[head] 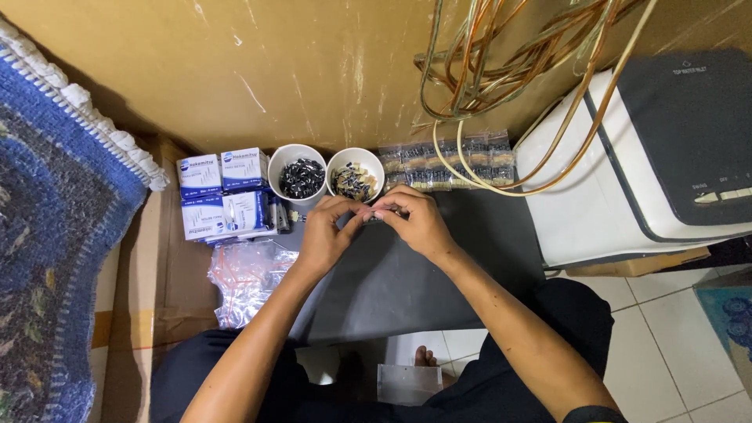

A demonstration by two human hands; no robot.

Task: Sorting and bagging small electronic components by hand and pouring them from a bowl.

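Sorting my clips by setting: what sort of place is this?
Probably a home floor used for small-parts work: tiled floor, blue rug, and two white cups of small dark parts by the hands.

to my left lies a blue patterned rug [47, 258] with a white fringe, beside flattened cardboard [149, 305]. four small blue-and-white boxes [223, 194] sit stacked against the tan wall [258, 63]. clear plastic bags [247, 286] lie crumpled below them. coiled translucent tubing [509, 70] hangs over a white-and-grey appliance [658, 157] on my right.
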